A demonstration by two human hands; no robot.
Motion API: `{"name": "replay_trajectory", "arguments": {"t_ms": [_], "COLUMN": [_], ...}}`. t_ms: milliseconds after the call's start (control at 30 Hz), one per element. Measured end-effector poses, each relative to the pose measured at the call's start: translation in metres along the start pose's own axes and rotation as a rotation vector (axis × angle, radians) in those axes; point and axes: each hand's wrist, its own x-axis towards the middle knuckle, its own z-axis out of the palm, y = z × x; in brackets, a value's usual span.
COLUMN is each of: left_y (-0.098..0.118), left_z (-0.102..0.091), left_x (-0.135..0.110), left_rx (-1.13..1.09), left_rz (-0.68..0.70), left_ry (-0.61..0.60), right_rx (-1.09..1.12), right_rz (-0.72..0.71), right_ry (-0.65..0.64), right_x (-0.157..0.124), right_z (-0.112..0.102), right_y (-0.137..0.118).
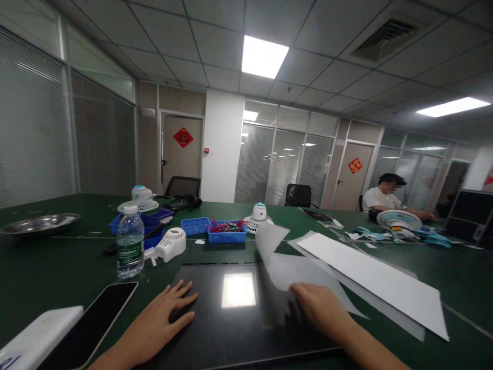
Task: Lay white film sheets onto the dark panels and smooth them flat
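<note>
A glossy black flat panel (pixel 227 329) lies before me on the green table, with a ceiling light mirrored in it. My left hand (pixel 169 313) rests on its left side, fingers spread and nothing held. Over the panel's right part, my right hand (pixel 318 306) is closed on the edge of a thin translucent sheet (pixel 296 270). That sheet curls up at its far left end and reaches past the panel's right edge. Beside it lie a stiff white sheet (pixel 373 280) and another translucent sheet beneath. My right fingertips are partly hidden.
Left of the panel are a water bottle (pixel 130 246), a phone (pixel 92 324), a white box (pixel 42 334) and a white plastic housing (pixel 171 244). Blue trays (pixel 227 237), small fans (pixel 259 216) and a metal dish (pixel 38 224) stand farther back. A person (pixel 389 195) sits far right.
</note>
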Motion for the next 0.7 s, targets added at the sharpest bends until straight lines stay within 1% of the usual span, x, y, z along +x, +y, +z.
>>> {"name": "replay_trajectory", "arguments": {"t_ms": [67, 167, 267, 333, 367, 433, 500, 533, 600, 633, 667, 700], "left_y": [-0.003, -0.010, -0.016, -0.020, -0.021, -0.024, -0.024, -0.023, -0.019, -0.017, -0.014, -0.011], "left_z": [0.000, 0.000, 0.001, 0.005, 0.007, 0.011, 0.013, 0.013, 0.012, 0.010, 0.009, 0.008], "left_x": [0.000, 0.000, 0.001, 0.002, 0.003, 0.003, 0.004, 0.005, 0.006, 0.007, 0.007, 0.008], "left_rx": [-0.052, -0.160, -0.176, -0.119, -0.083, -0.017, 0.033, 0.051, 0.074, 0.081, 0.088, 0.094], "left_rz": [-0.042, -0.114, -0.135, -0.107, -0.084, -0.043, -0.022, -0.017, -0.010, -0.009, -0.012, -0.019], "left_ry": [0.048, 0.153, 0.187, 0.169, 0.153, 0.123, 0.080, 0.062, 0.041, 0.039, 0.040, 0.043], "right_rx": [0.026, 0.086, 0.216, 0.326, 0.376, 0.428, 0.381, 0.317, 0.139, 0.041, -0.044, -0.072], "right_rz": [-0.117, -0.240, -0.332, -0.382, -0.385, -0.320, -0.153, -0.038, 0.210, 0.343, 0.494, 0.594], "right_ry": [-0.007, 0.010, 0.032, 0.035, 0.034, 0.049, 0.098, 0.127, 0.122, 0.081, 0.013, -0.015], "right_x": [0.003, 0.003, 0.001, 0.000, 0.000, 0.002, 0.003, 0.002, -0.005, -0.012, -0.021, -0.031], "right_z": [-0.002, -0.004, -0.006, -0.009, -0.011, -0.013, -0.009, -0.004, 0.008, 0.015, 0.021, 0.026], "right_y": [-0.030, -0.059, -0.073, -0.073, -0.070, -0.051, -0.015, 0.009, 0.063, 0.091, 0.117, 0.139]}}
